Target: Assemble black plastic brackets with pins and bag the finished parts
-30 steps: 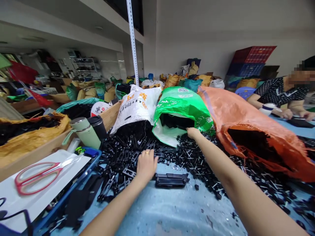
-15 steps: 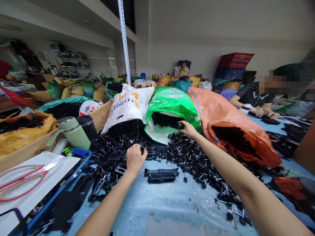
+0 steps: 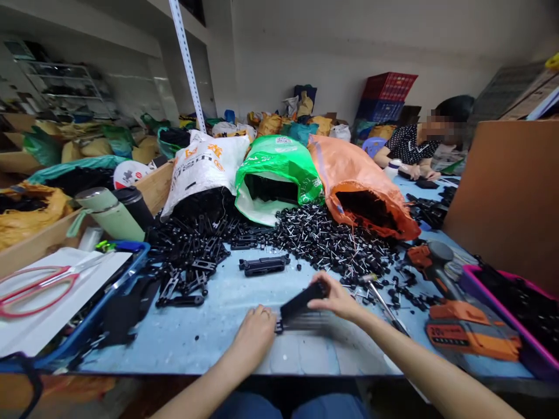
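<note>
Near the table's front edge, my right hand (image 3: 334, 298) is closed on one end of a black rectangular plastic piece (image 3: 301, 301), which is tilted up to the left. To its left, my left hand (image 3: 258, 330) is closed with its back to me. A dark bit of a small black plastic part (image 3: 278, 327) shows at its fingertips; the rest is hidden. A blurred pale grey area lies under the tilted piece. Beyond my hands, a long black plastic assembly (image 3: 264, 265) rests alone on the blue tabletop (image 3: 227, 291).
Behind are a heap of black flat parts (image 3: 192, 250) and black-headed screws (image 3: 332, 238), before white (image 3: 209, 163), green (image 3: 283, 163) and orange (image 3: 358, 174) sacks. At right lie a hammer (image 3: 386, 305), a power drill (image 3: 463, 320) and a pink-rimmed bin (image 3: 502, 314); scissors (image 3: 39, 285) left.
Both hands have come back from the part heaps toward the front edge. My right hand now holds the black rectangular piece. The view has tilted down and turned right.
</note>
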The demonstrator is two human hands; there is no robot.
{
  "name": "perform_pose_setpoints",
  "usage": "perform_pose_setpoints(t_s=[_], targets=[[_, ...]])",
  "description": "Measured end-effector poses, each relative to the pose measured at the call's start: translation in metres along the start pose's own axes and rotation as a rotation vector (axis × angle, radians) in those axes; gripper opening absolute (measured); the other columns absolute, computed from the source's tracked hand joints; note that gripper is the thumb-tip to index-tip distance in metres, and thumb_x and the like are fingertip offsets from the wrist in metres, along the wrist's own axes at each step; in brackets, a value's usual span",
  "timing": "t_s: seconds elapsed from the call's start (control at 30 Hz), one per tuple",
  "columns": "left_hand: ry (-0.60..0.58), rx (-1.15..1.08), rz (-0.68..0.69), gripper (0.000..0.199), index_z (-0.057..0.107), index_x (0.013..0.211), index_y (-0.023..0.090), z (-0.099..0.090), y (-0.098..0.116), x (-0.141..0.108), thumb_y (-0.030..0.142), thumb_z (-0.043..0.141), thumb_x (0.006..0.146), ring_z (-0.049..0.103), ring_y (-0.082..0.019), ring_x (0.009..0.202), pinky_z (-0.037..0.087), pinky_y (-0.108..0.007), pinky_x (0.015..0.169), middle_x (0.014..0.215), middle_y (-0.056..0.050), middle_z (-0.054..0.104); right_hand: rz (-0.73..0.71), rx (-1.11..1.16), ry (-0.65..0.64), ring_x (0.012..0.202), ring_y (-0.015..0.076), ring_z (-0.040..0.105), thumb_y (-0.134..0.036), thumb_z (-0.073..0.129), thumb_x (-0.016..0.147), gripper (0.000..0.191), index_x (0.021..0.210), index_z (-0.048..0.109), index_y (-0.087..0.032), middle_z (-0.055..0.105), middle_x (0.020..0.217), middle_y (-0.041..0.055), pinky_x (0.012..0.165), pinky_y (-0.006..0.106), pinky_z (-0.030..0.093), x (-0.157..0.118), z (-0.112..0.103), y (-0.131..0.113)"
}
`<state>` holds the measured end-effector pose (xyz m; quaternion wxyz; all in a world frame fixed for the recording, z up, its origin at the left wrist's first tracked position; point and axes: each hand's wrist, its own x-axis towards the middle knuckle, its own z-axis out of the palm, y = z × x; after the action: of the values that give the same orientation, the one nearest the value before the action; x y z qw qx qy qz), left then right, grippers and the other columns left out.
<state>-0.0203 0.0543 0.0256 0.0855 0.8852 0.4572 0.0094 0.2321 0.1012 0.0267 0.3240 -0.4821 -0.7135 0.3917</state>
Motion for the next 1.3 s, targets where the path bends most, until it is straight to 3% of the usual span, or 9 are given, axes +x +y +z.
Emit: perform_pose_setpoints(t_s=[0.13,0.27,0.4,0.5,0.6,0.73,0.93,1.13,1.3], targets=[[0.118,-0.137,0.015,0.027,0.053,0.108,0.018,0.018,-0.012,-0.016,0.012,0.043,0.084,0.054,-0.023,0.096,0.045,-0.038,0.083,0.099,-0.008,0.059,-0.074,-0.431,-0.124,0.098,0.0254,0.053,-0.043,0.064,0.074,0.038,0.105,0.057,-0.023,0.060,0.103,0.0082,0.088,0.045,0.041,-0.065,0.007,0.008],[0.277,-0.444,-0.071,0.036,0.045,0.125,0.017,0.022,-0.001,-0.018,0.022,0.036,0.090,0.053,-0.021,0.104,0.044,-0.036,0.089,0.111,-0.010,0.056,-0.171,-0.379,-0.053,0.115,0.0269,0.045,-0.042,0.051,0.084,0.040,0.121,0.051,-0.028,0.056,0.118,0.0080,0.103,0.054,0.024,-0.064,0.041,-0.006],[0.348,-0.801,-0.192,0.039,0.047,0.127,0.019,0.011,0.024,-0.015,0.031,0.032,0.093,0.061,-0.015,0.078,0.050,-0.029,0.073,0.101,-0.007,0.059,0.153,0.275,0.058,0.071,0.0189,0.061,-0.050,0.037,0.088,0.048,0.131,0.039,-0.028,0.062,0.091,0.0067,0.066,0.038,0.052,-0.048,0.081,-0.023],[0.449,-0.883,-0.241,0.038,0.049,0.126,0.021,0.002,0.036,-0.017,0.032,0.037,0.091,0.060,-0.016,0.084,0.048,-0.028,0.077,0.100,-0.006,0.060,0.276,0.586,-0.002,0.048,0.0135,0.054,-0.054,0.037,0.087,0.059,0.137,0.030,-0.025,0.056,0.063,-0.0001,0.045,0.027,0.046,-0.047,0.090,-0.030],[0.503,-0.839,-0.238,0.037,0.051,0.124,0.023,-0.003,0.040,-0.022,0.030,0.040,0.090,0.055,-0.018,0.096,0.044,-0.031,0.086,0.101,-0.006,0.058,0.156,0.532,-0.036,0.047,0.0096,0.049,-0.049,0.046,0.085,0.058,0.137,0.035,-0.024,0.055,0.064,-0.0011,0.045,0.023,0.044,-0.050,0.078,-0.032],[0.518,-0.813,-0.245,0.036,0.051,0.125,0.023,-0.004,0.049,-0.022,0.028,0.039,0.090,0.055,-0.017,0.087,0.046,-0.031,0.079,0.095,-0.006,0.056,-0.006,0.273,-0.056,0.056,0.0066,0.050,-0.042,0.050,0.085,0.051,0.134,0.041,-0.029,0.055,0.104,0.0056,0.055,0.025,0.048,-0.052,0.062,-0.033],[0.829,-0.930,-0.340,0.035,0.051,0.123,0.019,0.000,0.069,-0.010,0.024,0.038,0.091,0.053,-0.017,0.094,0.045,-0.030,0.083,0.100,-0.009,0.054,-0.078,0.295,0.122,0.056,0.0069,0.049,-0.037,0.044,0.089,0.050,0.137,0.035,-0.029,0.052,0.112,0.0084,0.053,0.024,0.049,-0.057,0.084,-0.044],[0.664,-0.892,-0.086,0.034,0.052,0.122,0.021,0.004,0.043,-0.008,0.025,0.038,0.091,0.054,-0.016,0.091,0.045,-0.031,0.083,0.099,-0.007,0.056,-0.132,0.166,0.157,0.074,0.0137,0.057,-0.036,0.046,0.089,0.051,0.137,0.035,-0.026,0.056,0.110,0.0089,0.067,0.029,0.050,-0.060,0.091,-0.042],[0.594,-0.777,-0.361,0.037,0.045,0.126,0.018,0.027,0.045,-0.009,0.027,0.030,0.093,0.050,-0.022,0.107,0.044,-0.040,0.088,0.113,-0.013,0.052,-0.086,-0.076,-0.038,0.098,0.0201,0.058,-0.044,0.042,0.089,0.049,0.134,0.041,-0.024,0.059,0.115,0.0081,0.083,0.034,0.047,-0.047,0.069,-0.028]])
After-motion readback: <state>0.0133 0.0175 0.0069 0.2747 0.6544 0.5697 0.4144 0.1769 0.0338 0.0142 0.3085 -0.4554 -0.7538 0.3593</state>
